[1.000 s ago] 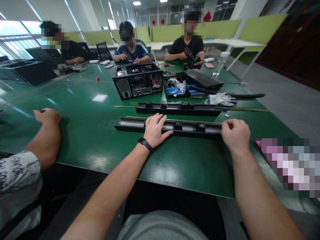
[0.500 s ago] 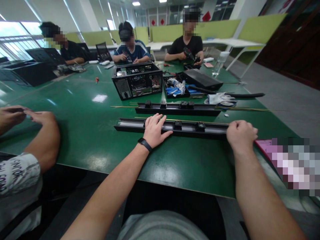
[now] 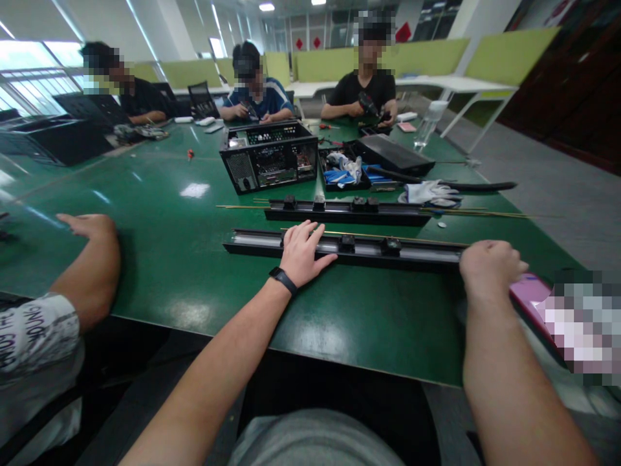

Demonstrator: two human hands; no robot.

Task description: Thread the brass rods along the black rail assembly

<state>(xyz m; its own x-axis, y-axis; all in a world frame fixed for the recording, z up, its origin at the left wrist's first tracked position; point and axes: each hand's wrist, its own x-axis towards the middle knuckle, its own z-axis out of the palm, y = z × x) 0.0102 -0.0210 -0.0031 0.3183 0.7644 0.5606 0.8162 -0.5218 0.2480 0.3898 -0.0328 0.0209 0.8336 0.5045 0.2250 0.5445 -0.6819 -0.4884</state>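
Observation:
A long black rail (image 3: 412, 260) with a pale inner channel lies crosswise on the green table in front of me. Small black blocks (image 3: 391, 246) sit along it. My left hand (image 3: 303, 251), with a dark band at the wrist, rests on the rail with fingers spread, partly covering one block. A thin brass-coloured rod (image 3: 369, 236) runs along the rail's far side toward my right hand (image 3: 491, 266). That hand is closed in a fist around the rod's right end, just past the rail's end; the grip itself is hidden.
Behind lies a second black rail (image 3: 320, 212) with blocks and thin rods. Beyond it stand an opened computer case (image 3: 269, 162), a tray with gloves (image 3: 342, 173), another glove (image 3: 429, 193) and a black tube (image 3: 485, 186). A neighbour's arm (image 3: 92, 272) rests at left; co-workers sit opposite.
My right hand has moved to the right, and the rod has slid right with it along the rail. My left hand stays on the rail. The neighbour's hands have come apart.

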